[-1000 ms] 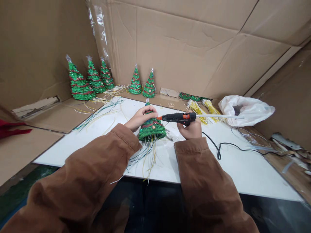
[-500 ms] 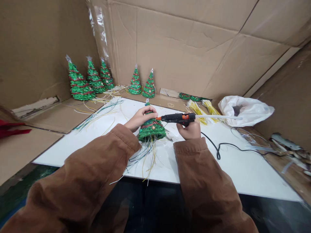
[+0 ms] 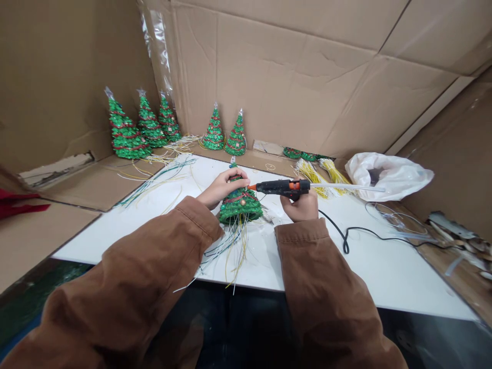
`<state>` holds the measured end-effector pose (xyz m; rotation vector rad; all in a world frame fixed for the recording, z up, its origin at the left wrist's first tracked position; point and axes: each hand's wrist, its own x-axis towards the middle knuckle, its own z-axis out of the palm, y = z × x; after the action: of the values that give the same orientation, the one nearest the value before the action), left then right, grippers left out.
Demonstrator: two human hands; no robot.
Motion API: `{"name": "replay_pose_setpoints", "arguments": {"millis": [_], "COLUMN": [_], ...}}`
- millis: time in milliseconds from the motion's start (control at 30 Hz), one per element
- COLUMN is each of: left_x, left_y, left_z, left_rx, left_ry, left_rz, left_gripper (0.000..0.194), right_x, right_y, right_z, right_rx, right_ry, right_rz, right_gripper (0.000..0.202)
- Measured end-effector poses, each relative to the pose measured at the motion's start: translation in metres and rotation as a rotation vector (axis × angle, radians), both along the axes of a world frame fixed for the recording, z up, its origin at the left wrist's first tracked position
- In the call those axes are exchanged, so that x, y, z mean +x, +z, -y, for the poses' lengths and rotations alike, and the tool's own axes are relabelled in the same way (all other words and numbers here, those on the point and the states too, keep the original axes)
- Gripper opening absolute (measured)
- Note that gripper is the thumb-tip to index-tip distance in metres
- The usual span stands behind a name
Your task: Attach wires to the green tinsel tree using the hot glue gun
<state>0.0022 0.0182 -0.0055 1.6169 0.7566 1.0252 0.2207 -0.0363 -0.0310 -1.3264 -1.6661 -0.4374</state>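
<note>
A small green Christmas tree (image 3: 239, 206) with red garland and a clear star leans on the white board, its base tipped toward me. White, yellow and green wires (image 3: 240, 246) trail from its open bottom. My left hand (image 3: 223, 186) grips the tree's upper part. In my right hand (image 3: 302, 205) is a black glue gun (image 3: 274, 187), its orange tip touching or very near the tree's right side, by my left fingertips. A clear glue stick (image 3: 346, 187) sticks out of the gun's back.
Several finished-looking trees (image 3: 125, 133) stand along the cardboard wall. Yellow-white wire bundles (image 3: 313, 177) and a white plastic bag (image 3: 407, 177) lie at the back right. A black cord (image 3: 369, 233) crosses the white board (image 3: 403, 277). Red fabric (image 3: 23, 205) is at far left.
The glue gun has shifted very slightly to the right with my right hand. My left hand and the tree look unmoved.
</note>
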Motion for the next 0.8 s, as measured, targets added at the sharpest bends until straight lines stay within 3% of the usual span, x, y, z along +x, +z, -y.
{"name": "replay_pose_setpoints", "arguments": {"millis": [800], "left_x": [-0.0012], "left_y": [-0.0030], "left_z": [-0.0028], "left_rx": [-0.001], "left_ry": [-0.014], "left_rz": [-0.001], "left_gripper": [0.025], "right_x": [-0.0036], "right_y": [0.0027], "right_z": [0.0050], "right_rx": [-0.027], "right_ry": [-0.039], "right_rz": [0.020], "right_gripper": [0.014]}}
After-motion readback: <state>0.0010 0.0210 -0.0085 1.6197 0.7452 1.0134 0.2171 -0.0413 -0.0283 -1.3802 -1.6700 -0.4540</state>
